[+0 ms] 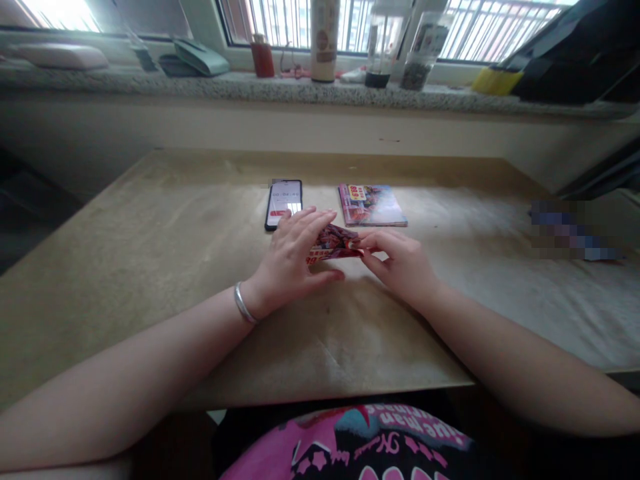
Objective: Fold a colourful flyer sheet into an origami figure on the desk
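Note:
A small dark red printed paper piece (pixel 331 243) with yellow lettering lies at mid-table, its right end bent up. Whether it is a folded sheet or a packet I cannot tell. My left hand (pixel 297 257) rests across its left part, fingers stretched and thumb apart, hiding some of it. At the right end, my right hand (pixel 397 261) pinches the edge between thumb and fingers. Just beyond my left fingers lies a phone (pixel 284 200) with its screen lit. A flat stack of colourful printed sheets (pixel 374 205) is behind my right hand.
The table (pixel 150 267) has a pale, glossy cover. A blurred-out item (pixel 575 231) lies at its right side. Behind, the stone windowsill (pixel 200 85) carries a red bottle (pixel 263 57), a tall cylinder (pixel 324 40), clear containers (pixel 420 53) and a dark bag (pixel 575 60).

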A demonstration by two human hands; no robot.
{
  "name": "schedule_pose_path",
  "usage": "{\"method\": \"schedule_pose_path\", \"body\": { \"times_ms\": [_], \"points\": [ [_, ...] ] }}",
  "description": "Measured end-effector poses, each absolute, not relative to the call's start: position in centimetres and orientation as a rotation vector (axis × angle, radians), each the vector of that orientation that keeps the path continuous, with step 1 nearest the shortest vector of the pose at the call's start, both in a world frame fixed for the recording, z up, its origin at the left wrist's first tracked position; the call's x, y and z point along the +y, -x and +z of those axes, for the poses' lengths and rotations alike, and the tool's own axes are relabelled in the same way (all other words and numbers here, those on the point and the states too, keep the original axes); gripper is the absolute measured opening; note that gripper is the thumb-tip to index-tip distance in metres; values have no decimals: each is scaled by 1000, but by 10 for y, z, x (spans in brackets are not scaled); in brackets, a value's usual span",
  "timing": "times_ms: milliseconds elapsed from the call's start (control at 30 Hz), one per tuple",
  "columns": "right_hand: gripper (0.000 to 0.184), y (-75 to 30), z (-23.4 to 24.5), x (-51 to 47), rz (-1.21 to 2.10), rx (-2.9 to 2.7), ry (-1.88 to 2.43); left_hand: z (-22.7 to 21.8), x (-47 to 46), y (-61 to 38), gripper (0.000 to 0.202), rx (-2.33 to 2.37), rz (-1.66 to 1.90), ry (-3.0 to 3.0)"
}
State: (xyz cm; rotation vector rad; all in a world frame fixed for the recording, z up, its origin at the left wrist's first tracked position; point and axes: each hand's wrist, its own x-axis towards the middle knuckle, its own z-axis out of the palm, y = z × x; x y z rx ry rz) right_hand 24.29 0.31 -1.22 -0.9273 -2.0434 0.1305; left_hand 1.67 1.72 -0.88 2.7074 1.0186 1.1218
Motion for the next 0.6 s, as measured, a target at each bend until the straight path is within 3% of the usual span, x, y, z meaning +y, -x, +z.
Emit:
{"method": "schedule_pose_path", "body": {
  "times_ms": [133, 300, 600],
  "points": [
    [7, -241, -8, -3, 53, -2099, 922, -10, 16, -21, 53, 1049, 1234, -2683],
    [9, -235, -10, -7, 280, -1935, 1018, -8, 16, -25, 23, 987, 1324, -2452],
    [5, -228, -11, -5, 458, -1805, 1013, -10, 15, -31, 10, 857, 1428, -2230]
  ]
}}
